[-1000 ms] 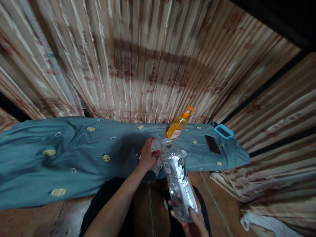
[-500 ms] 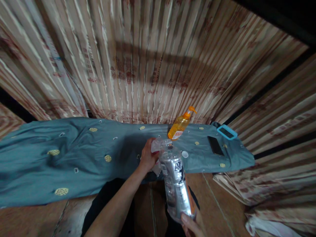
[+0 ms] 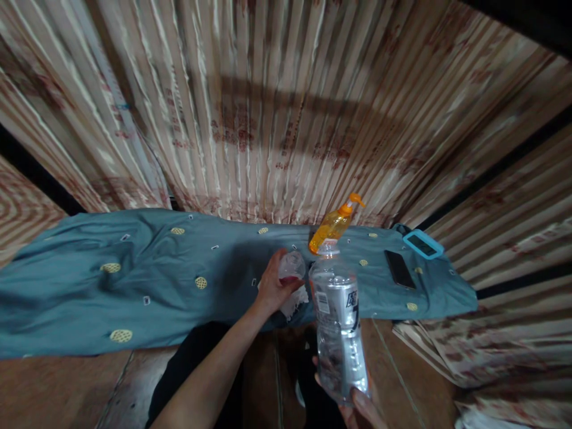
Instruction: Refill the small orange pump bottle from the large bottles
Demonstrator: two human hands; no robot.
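Observation:
My left hand (image 3: 272, 287) is closed around a small clear plastic cup (image 3: 293, 265), its round mouth turned partly toward me. Just below that hand, a crumpled white tissue or cloth (image 3: 295, 304) lies by the front edge of the cover; whether the hand touches it I cannot tell. My right hand (image 3: 357, 408) grips a clear plastic bottle (image 3: 337, 333) with a silver label near its base. The bottle stands nearly upright in the air, its uncapped neck a little right of the cup and apart from it. Inside it I cannot make out any liquid level.
A pump bottle of yellow-orange liquid (image 3: 333, 229) stands behind the plastic bottle on the blue-green patterned cover (image 3: 170, 298). Farther right lie a dark phone (image 3: 399, 269) and a blue-framed device (image 3: 422, 244). A pleated curtain (image 3: 268, 119) hangs behind; tiled floor (image 3: 402, 369) shows in front.
The bottle has gone from tilted over the cup to nearly upright, moving right and away. The cup stays in my left hand, now less tilted. A white disc on the cover is no longer visible.

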